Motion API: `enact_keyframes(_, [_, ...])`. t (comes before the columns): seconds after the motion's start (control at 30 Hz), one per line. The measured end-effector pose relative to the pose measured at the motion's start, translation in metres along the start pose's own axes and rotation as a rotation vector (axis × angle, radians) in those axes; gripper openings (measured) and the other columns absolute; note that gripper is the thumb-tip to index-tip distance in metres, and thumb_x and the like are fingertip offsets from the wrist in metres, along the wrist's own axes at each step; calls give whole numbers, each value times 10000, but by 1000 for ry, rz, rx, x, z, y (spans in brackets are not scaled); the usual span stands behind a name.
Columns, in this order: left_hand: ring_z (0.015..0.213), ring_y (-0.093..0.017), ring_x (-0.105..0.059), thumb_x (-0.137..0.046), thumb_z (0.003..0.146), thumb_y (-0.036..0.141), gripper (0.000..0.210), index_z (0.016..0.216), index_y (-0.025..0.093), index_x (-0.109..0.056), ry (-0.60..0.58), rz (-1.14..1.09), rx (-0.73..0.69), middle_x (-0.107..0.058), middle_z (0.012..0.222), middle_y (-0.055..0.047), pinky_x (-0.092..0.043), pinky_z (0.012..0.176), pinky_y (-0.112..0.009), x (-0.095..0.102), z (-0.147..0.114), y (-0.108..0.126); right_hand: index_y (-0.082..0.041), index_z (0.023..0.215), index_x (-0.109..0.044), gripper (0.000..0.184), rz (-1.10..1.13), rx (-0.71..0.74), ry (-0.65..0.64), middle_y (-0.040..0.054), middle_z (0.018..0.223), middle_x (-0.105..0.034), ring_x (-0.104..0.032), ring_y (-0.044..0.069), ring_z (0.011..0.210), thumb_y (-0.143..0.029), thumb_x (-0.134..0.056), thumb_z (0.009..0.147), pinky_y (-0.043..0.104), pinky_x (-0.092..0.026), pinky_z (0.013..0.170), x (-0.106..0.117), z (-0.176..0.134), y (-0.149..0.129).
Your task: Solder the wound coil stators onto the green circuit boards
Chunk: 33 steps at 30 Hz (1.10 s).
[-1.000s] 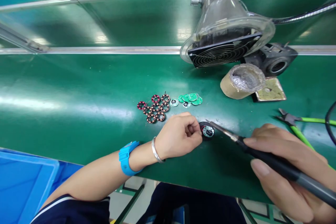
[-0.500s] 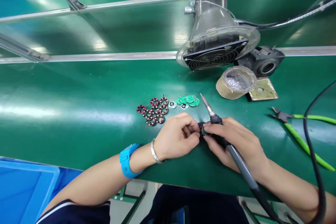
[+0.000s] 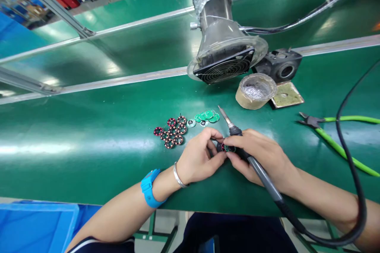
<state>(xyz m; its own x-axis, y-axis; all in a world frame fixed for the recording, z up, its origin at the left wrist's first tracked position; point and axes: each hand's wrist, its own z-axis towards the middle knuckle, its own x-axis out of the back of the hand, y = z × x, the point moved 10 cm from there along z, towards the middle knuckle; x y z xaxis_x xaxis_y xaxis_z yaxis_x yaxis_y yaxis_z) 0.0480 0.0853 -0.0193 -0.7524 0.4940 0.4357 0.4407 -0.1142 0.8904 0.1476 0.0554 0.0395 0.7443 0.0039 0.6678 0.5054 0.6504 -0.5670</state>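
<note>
My left hand (image 3: 200, 157) has its thumb and fingers closed on the edge of a small dark round part (image 3: 228, 148) with red and green on it, like a copper-wound motor stator with a circuit board. Fingertips cover much of this piece. The thumb and forefinger of my right hand (image 3: 268, 160) touch its other side. That same hand holds a soldering iron (image 3: 265, 178), whose bare metal tip points up and away, clear of the part. Beyond my left hand lie several loose stators (image 3: 172, 131), and beside them a small pile of green round circuit boards (image 3: 209, 115).
A fume extractor (image 3: 224, 65) hangs over the back of the bench. Below it stand a round tub (image 3: 251, 101) of silvery bits, a sponge tray (image 3: 287, 95) and an iron holder (image 3: 280, 65). Green-handled cutters (image 3: 329, 134) lie right; the iron's cable (image 3: 354, 158) loops near my right forearm.
My view has tilted and shifted, so the bench appears turned. Both hands stay together at the round part, more of which now shows between the fingertips. The iron remains in my right hand.
</note>
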Motion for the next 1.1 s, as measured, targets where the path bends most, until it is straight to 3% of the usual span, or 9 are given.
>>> enact_keyframes(0.3, [434, -49, -480, -658, 766, 226, 275, 969, 185, -478, 24, 28, 6, -504, 565, 90, -365, 428, -147, 2, 0, 2, -195, 1111, -518, 309, -38, -21, 36, 15, 822, -621, -510, 121, 656, -90, -561, 824, 261, -471, 639, 17, -2, -1])
enact_keyframes(0.5, [530, -29, -527, -625, 784, 178, 141, 919, 154, -597, 54, 22, -148, -605, 894, -21, -451, 472, -146, 5, -2, 18, -202, 1124, -519, 320, 20, -94, 15, 26, 929, -663, -598, 127, 743, -112, -592, 826, 259, -506, 691, 19, -6, 8])
enact_keyframes(0.63, [557, -38, -525, -600, 809, 159, 68, 838, 147, -661, 96, 25, -180, -642, 874, -33, -462, 494, -142, 8, -1, 23, -210, 1127, -529, 298, 39, -123, 18, 29, 952, -673, -636, 137, 787, -147, -601, 845, 267, -522, 711, 15, -8, 13])
enact_keyframes(0.77, [529, -36, -526, -637, 768, 160, 43, 797, 140, -661, 83, -56, -65, -654, 853, -32, -456, 480, -145, 10, 2, 11, -219, 1115, -542, 290, 54, -154, 35, 34, 954, -680, -648, 154, 801, -165, -620, 841, 286, -529, 718, 11, -7, 15])
enact_keyframes(0.9, [491, -66, -544, -677, 739, 204, 215, 935, 141, -616, -7, -161, 92, -599, 656, 15, -451, 440, -149, 5, 1, -7, -213, 1136, -542, 334, 77, -150, 19, 39, 942, -668, -617, 152, 762, -143, -628, 821, 293, -518, 677, 4, -5, 14])
enact_keyframes(0.97, [514, -73, -566, -659, 754, 190, 241, 986, 146, -610, -6, -130, 24, -615, 682, 9, -480, 463, -157, 8, 2, -3, -217, 1158, -536, 361, 80, -132, 18, 46, 960, -669, -609, 152, 754, -129, -620, 818, 298, -518, 669, 1, -4, 11])
enact_keyframes(1.1, [780, -122, -665, -590, 797, 134, 198, 971, 172, -677, 27, 78, -322, -686, 969, -62, -573, 663, -213, 13, -3, 28, -215, 1180, -532, 379, 61, -127, 37, 48, 980, -678, -627, 150, 781, -120, -619, 824, 292, -534, 697, 2, -3, 10])
